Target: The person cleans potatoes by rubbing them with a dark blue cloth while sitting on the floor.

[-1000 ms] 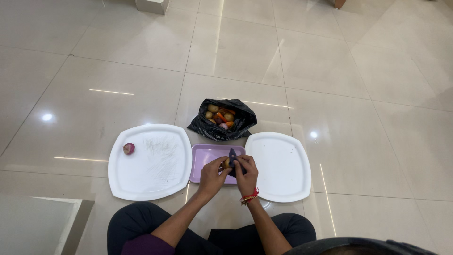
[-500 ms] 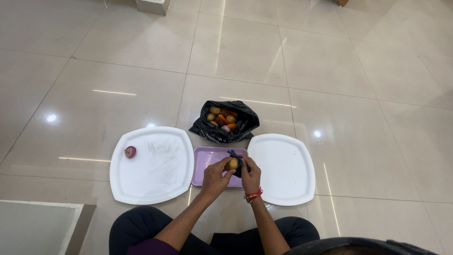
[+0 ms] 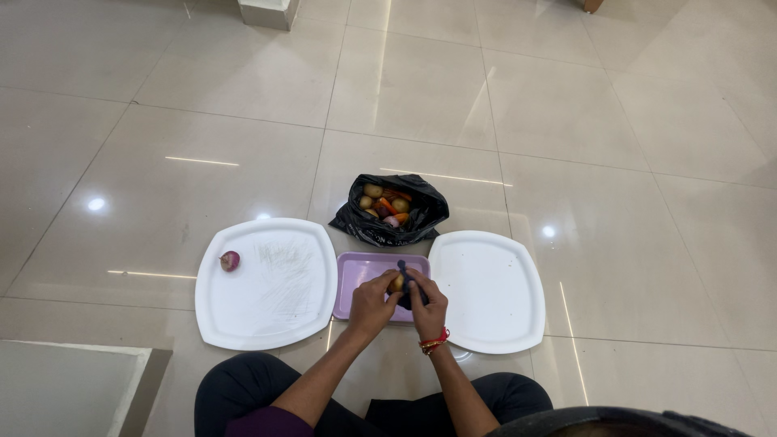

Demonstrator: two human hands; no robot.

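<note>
My left hand [image 3: 374, 303] grips a small tan potato [image 3: 396, 283] over the purple tray [image 3: 358, 275]. Beside it my right hand [image 3: 426, 305] holds a dark-handled tool [image 3: 407, 279], probably a peeler or knife, laid against the potato. Both hands meet above the tray's right half. A red bangle circles my right wrist.
A white square plate [image 3: 267, 283] lies left of the tray with a small red onion [image 3: 230, 260] on its left edge. Another white plate [image 3: 488, 290] lies to the right. A black bag [image 3: 391, 212] holding potatoes, carrots and onions sits behind the tray on the tiled floor.
The hands stay together over the purple tray with the potato and the tool; only small shifts of the fingers and tool show. The view has moved slightly.
</note>
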